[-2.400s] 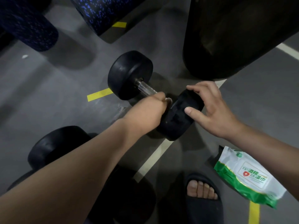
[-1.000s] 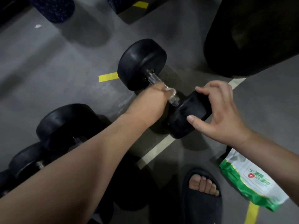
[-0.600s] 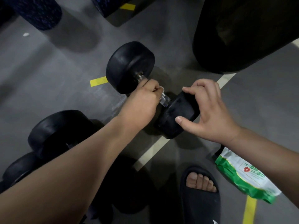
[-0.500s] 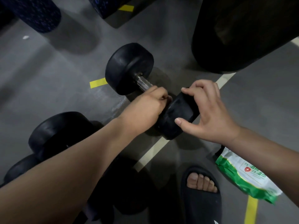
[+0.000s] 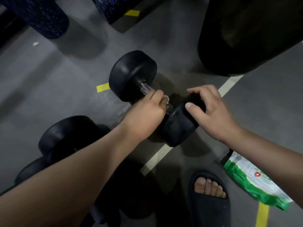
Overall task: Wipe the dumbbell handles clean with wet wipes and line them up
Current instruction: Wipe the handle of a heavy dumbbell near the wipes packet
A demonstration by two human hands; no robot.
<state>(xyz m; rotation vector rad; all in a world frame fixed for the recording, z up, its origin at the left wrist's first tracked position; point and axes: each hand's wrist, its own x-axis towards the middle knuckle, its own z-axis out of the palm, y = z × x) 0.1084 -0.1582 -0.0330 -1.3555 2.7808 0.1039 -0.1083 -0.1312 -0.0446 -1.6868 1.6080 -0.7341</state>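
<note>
A big black rounded object [image 5: 246, 30] fills the far right corner; I cannot tell what it is. The grey floor [image 5: 49, 99] carries all the things. At the far left lie two dark foam rollers [image 5: 47, 18] with blue speckles.

In the middle of the floor lies a black dumbbell [image 5: 132, 74], set slantwise, one head far and left, the other head near and right, resting on a white floor line [image 5: 229, 84]. A second dumbbell [image 5: 65, 136] lies at the near left, partly hidden under the left forearm.

The left hand [image 5: 147, 112] is clenched round the metal handle [image 5: 145, 88] of the middle dumbbell, close to its near head. A small white piece of wet wipe [image 5: 166, 99] shows at the fingers, pressed to the handle. The right hand [image 5: 209, 110] grasps the near head from above, fingers curled over its rim and the thumb on its side.

At the near right lies a green and white pack of wet wipes [image 5: 255, 182], flat on the floor. Just left of it is a foot in a dark slipper [image 5: 208, 202]. A short yellow tape mark [image 5: 102, 87] lies left of the far head.
</note>
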